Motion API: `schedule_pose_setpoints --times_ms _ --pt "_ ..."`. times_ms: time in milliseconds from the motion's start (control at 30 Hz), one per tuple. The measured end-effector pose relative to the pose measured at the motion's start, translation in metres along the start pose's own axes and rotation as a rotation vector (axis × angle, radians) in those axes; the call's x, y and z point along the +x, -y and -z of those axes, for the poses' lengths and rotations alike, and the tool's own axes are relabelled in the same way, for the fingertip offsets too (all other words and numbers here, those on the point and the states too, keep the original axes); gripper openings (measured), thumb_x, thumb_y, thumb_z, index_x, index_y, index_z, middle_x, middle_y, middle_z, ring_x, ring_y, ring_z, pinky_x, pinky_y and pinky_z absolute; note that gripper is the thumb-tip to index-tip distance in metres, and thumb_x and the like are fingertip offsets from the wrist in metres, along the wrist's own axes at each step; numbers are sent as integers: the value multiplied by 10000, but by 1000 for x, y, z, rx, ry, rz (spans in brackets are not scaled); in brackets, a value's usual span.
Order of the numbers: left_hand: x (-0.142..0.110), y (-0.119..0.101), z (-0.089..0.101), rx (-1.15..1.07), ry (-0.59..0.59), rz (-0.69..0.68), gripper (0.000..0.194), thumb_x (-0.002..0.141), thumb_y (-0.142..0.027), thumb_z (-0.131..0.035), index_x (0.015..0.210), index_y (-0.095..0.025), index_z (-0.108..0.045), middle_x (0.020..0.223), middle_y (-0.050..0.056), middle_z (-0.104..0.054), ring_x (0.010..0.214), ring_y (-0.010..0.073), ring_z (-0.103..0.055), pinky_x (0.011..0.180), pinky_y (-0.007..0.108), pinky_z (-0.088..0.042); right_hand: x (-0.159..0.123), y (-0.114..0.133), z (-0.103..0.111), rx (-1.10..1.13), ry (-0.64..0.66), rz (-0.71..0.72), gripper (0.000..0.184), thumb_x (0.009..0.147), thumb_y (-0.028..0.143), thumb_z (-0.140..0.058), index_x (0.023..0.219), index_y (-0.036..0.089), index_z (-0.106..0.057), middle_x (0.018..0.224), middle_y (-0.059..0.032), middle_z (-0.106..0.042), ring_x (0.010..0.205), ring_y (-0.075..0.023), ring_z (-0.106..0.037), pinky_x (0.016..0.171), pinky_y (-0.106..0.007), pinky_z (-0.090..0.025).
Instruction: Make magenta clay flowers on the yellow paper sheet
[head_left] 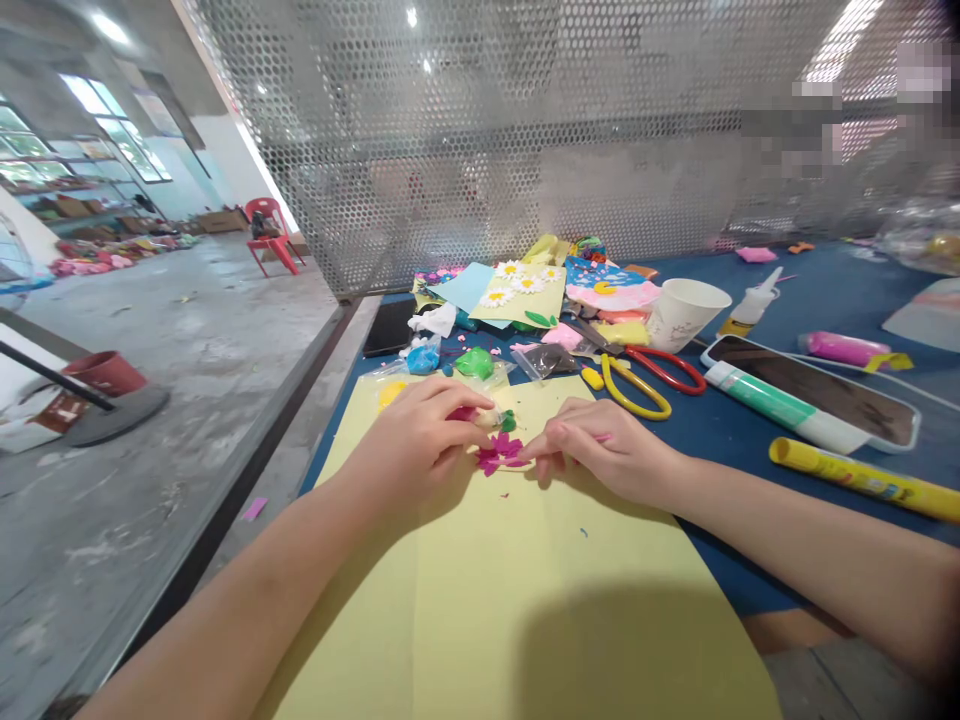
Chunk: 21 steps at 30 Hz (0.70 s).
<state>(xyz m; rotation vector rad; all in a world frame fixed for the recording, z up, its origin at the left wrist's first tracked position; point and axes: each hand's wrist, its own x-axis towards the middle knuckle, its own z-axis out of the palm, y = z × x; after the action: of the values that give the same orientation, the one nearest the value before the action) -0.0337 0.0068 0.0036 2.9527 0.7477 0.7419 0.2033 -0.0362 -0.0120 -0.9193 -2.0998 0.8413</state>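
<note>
A magenta clay flower [499,455] with several petals lies on the pale yellow sheet [480,590]. My left hand [431,430] rests at its left side, fingers apart, with a fingertip touching or very near a petal. Something magenta shows between those fingers, partly hidden. From the right, my right hand [600,447] is closed round a thin pink stick-like tool [602,437], mostly covered by the fingers; its front end seems to reach the flower's right petals. Just behind the flower sits a small dark green clay piece [508,420].
Behind are bagged blue clay [424,356], green clay [474,362] and a card with white flowers [517,292]. Scissors with red handles [667,370], yellow-handled scissors [636,395], a paper cup [686,312], a phone [817,385] and a yellow tube [862,480] lie rightward. A perforated metal panel [480,130] stands behind.
</note>
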Motion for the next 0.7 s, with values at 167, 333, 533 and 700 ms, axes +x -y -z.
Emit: schedule_pose_setpoints --times_ms 167,333,533,700 --pt "-1 0 -1 72 -12 19 357 849 -49 -448 918 -232 -747 1197 42 -661 1113 238 -544 956 436 -445 -1 -2 -3 -221 76 89 393 1004 284 -383 806 214 -715 774 13 -746 662 -107 -623 756 -321 -324" --pt "-1 1 -2 61 -2 45 321 872 -72 -466 942 -229 -737 1179 45 -669 1110 232 -552 957 435 -451 -4 2 -5 -369 56 167 351 993 260 -411 794 186 -690 720 10 -717 613 -91 -571 742 -323 -275" --pt "0 -2 -2 54 10 65 282 895 -121 -476 942 -225 -735 1167 47 -674 1102 238 -556 955 446 -454 -3 8 -6 -441 79 156 372 999 252 -381 789 182 -679 698 12 -698 614 -95 -560 745 -329 -251" --pt "0 -3 -2 57 11 75 273 896 -134 -480 938 -222 -735 1165 42 -676 1101 240 -556 960 444 -453 -2 12 -9 -538 77 162 400 994 230 -360 721 175 -648 618 23 -650 550 -97 -474 732 -331 -242"
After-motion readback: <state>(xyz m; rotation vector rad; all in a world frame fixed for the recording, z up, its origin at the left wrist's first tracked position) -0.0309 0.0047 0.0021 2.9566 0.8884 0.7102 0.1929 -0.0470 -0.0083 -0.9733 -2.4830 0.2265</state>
